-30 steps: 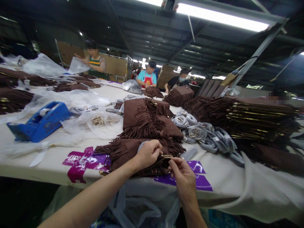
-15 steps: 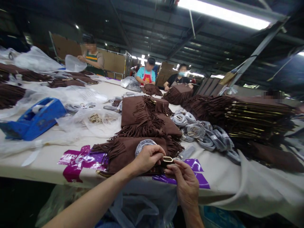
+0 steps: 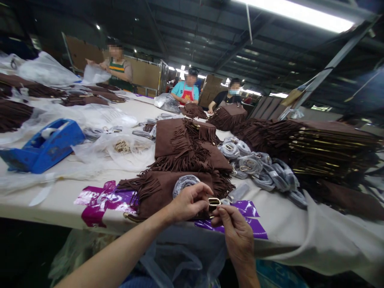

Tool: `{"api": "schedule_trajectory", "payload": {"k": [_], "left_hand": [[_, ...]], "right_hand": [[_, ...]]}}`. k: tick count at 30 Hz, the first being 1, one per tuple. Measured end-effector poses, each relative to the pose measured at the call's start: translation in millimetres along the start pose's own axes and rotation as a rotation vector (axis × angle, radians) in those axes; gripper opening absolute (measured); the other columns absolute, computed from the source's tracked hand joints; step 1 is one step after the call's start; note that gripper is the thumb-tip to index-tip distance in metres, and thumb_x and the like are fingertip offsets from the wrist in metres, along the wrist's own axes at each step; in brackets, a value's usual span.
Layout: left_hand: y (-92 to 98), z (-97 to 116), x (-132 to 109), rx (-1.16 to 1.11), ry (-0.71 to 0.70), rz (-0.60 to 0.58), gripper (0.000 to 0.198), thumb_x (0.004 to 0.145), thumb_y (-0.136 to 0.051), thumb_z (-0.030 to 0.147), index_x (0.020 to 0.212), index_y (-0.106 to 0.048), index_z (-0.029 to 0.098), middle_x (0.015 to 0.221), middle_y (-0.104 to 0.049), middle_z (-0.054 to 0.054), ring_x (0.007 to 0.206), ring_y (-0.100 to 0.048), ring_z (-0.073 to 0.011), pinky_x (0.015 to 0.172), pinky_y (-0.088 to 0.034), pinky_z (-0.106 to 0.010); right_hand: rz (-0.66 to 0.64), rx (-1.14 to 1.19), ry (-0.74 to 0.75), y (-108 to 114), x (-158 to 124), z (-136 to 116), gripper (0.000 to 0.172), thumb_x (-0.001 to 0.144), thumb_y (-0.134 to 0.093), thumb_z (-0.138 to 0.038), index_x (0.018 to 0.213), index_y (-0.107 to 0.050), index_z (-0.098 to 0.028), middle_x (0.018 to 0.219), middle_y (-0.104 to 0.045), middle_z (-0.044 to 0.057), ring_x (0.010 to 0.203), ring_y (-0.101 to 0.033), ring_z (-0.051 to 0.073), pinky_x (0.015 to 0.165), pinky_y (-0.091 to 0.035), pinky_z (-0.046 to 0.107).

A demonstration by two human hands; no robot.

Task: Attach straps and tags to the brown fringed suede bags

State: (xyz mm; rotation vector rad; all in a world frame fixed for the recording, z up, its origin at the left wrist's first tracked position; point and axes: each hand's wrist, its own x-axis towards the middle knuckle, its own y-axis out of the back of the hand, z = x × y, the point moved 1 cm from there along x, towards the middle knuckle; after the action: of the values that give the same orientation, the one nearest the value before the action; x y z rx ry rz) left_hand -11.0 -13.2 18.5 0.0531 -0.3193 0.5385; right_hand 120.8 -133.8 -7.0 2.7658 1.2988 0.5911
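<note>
A brown fringed suede bag lies flat at the near edge of the white table. My left hand is closed on the bag's edge by a gold metal ring. My right hand pinches that ring from below, fingers pressed together. A wrapped grey strap coil rests on the bag just behind my left hand.
More fringed bags lie stacked behind, with a tall pile at right. Wrapped straps lie between them. A blue tape dispenser and plastic bags sit at left. Three people work at the far end.
The gold ring has come up from the bag's edge and now stands between my two hands. Both hands stayed at the bag's near right corner.
</note>
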Motion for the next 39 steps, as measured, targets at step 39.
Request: {"api": "schedule_trajectory", "payload": {"k": [39], "left_hand": [[-8.0,22,-19,0.723,-0.195,-0.012,0.037,0.080,-0.047,0.004,0.115,-0.050,0.018,0.114,-0.060,-0.008,0.104,-0.057,-0.0189,0.090,-0.047,-0.029]], "right_hand": [[-0.388,-0.642,0.256,0,71,-54,0.035,0.097,-0.039,-0.041,0.082,-0.064,-0.022,0.073,-0.067,0.002,0.069,-0.060,0.018,0.064,-0.042,0.026]]}}
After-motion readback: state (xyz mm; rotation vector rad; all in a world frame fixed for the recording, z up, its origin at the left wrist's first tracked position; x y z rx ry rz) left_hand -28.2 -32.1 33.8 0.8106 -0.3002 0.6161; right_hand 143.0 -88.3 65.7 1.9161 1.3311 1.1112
